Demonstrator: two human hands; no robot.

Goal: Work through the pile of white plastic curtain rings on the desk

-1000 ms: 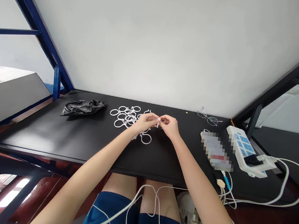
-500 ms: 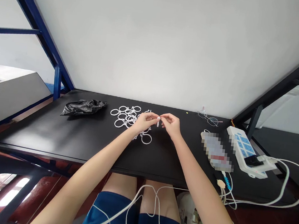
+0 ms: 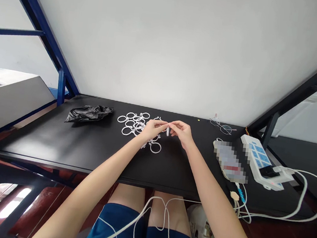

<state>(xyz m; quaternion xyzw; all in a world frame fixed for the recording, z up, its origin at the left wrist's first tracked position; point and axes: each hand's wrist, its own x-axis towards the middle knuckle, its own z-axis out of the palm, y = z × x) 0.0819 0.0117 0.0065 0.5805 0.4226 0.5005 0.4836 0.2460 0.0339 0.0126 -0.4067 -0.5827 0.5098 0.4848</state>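
Observation:
Both hands meet above the black table [image 3: 86, 151], pinching one white plastic curtain ring [image 3: 167, 131] that I see nearly edge-on. My left hand [image 3: 154, 129] grips it between thumb and fingers from the left. From the right, my right hand [image 3: 183, 132] closes thumb and fingers at its top, so the fingertips hide that part. Beside and partly behind my left hand lies a loose heap of white curtain rings [image 3: 129, 124], each with a small eyelet. A single curtain ring [image 3: 155, 147] sits at the heap's near right edge.
A crumpled black plastic bag [image 3: 89, 114] lies left of the heap. To the right are eyeglasses [image 3: 226, 129], a phone [image 3: 229, 161] and a white power strip [image 3: 259, 161] with plugged-in cables. White cords [image 3: 135, 217] hang across my lap. A wall stands behind the table.
My fingertips have closed together over the ring's top, which showed between them before. The ring is turned slightly. The heap and other things stay put.

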